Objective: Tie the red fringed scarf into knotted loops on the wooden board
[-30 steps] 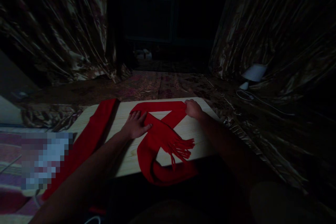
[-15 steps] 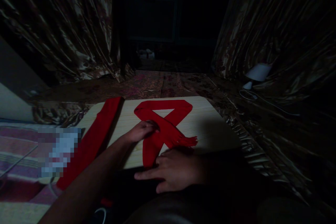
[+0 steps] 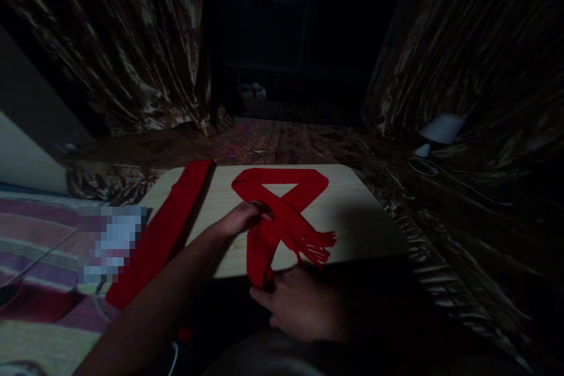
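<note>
In a dim room, a red scarf [image 3: 282, 208] lies looped and crossed on a pale wooden board [image 3: 352, 217] at the centre of the frame. The left hand [image 3: 244, 218] presses curled fingers on the crossing, while the right hand [image 3: 297, 305], at the board's lower edge, pinches the hanging end (its fringed end rests just right). A second red scarf [image 3: 165, 229] drapes over the board's left side.
</note>
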Available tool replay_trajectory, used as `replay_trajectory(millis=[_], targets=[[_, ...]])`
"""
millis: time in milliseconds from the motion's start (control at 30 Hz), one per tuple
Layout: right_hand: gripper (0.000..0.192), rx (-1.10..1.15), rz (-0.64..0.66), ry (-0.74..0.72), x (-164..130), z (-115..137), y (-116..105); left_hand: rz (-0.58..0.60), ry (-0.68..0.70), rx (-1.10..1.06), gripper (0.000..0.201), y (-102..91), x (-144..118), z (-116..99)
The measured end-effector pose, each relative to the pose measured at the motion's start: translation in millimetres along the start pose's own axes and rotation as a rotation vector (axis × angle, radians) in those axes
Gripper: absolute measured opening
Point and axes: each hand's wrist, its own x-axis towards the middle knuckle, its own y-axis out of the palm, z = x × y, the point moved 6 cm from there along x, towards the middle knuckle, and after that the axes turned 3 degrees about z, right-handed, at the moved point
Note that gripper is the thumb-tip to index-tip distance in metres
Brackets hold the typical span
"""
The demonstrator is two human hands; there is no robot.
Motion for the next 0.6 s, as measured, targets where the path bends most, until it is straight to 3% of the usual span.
replay_trajectory(millis=[167, 333, 467, 600], targets=[[0.041, 0.181, 0.057, -0.074, 6, -2, 12, -0.001, -0.006, -0.02, 0.031, -1.3, -1, 3], [0.043, 0.666, -0.002, -0.141, 1, -3, -26, -0.027, -0.132, -0.126, 0.036, -1.1, -2, 10], [0.057, 1.271, -0.262, -0.162, -1, -28, -64, -0.075, -0.299, -0.273, 0.043, 1.3, -6, 14], [0.085, 1.645, -0.696, -0.071, 1, -85, -82, -0.15, -0.391, -0.374, 0.04, 1.9, -9, 20]])
